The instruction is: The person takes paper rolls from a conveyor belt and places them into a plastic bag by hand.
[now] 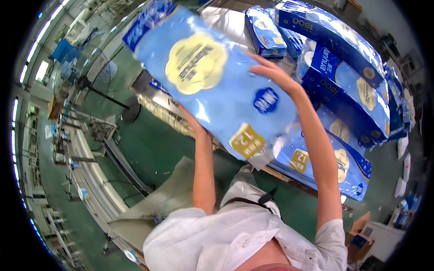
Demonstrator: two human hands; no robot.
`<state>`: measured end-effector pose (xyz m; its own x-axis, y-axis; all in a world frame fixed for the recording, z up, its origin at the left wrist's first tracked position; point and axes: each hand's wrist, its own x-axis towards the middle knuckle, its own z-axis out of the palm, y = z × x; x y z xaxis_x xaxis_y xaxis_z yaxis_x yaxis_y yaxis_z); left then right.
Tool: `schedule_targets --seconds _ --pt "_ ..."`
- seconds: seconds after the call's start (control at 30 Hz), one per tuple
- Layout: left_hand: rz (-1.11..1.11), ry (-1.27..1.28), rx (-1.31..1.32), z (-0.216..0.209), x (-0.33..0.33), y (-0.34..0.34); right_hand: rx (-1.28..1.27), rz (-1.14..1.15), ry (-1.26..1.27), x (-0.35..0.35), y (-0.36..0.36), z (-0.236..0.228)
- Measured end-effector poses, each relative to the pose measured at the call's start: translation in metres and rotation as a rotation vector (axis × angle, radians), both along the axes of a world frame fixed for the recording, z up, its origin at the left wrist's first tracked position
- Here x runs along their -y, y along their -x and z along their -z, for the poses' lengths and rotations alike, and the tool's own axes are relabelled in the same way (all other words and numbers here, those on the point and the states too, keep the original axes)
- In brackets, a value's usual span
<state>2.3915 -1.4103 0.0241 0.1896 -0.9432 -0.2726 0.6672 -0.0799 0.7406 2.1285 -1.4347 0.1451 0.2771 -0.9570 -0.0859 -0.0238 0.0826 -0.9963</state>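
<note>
A large light-blue plastic pack [226, 104], with a cream flower-shaped label and a gold corner patch, is held tilted in front of me. My right hand [281, 77] presses on its right side, fingers stretched over the film. At the pack's lower left edge is my left hand [195, 125]; its fingers are mostly hidden beneath the pack. Under the pack is a metal-topped table [226, 20]. Further similar packs lie close on my right, one flat pack [323, 165] by my right forearm and a stacked pack [348, 90] beyond it.
More blue packs [266, 34] stand at the table's far side. To the left are a standing fan [83, 83] and a long rail frame [97, 169] on the green floor. A beige cloth or sack [169, 192] hangs beside me. Behind right sits an open cardboard box [360, 244].
</note>
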Motion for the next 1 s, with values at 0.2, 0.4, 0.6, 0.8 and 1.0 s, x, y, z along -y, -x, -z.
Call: schedule_targets --seconds 0.2,0.4,0.6,0.8,1.0 --pt "-0.051 0.092 0.321 0.056 0.030 0.014 -0.411 0.061 0.132 0.083 0.005 0.135" --pt "-0.228 0.680 0.984 0.030 -0.008 0.069 -0.686 0.434 0.556 -0.014 0.025 0.154" --pt "0.953 0.417 0.432 0.055 -0.050 0.172 -1.178 0.684 0.347 -0.216 0.141 0.221" --pt "1.451 -0.349 -0.224 0.096 -0.068 0.333 -1.155 0.652 0.285 -0.258 0.223 0.220" --pt "1.236 -0.238 -0.114 0.109 -0.088 0.353 -1.303 0.655 0.406 -0.269 0.211 0.240"
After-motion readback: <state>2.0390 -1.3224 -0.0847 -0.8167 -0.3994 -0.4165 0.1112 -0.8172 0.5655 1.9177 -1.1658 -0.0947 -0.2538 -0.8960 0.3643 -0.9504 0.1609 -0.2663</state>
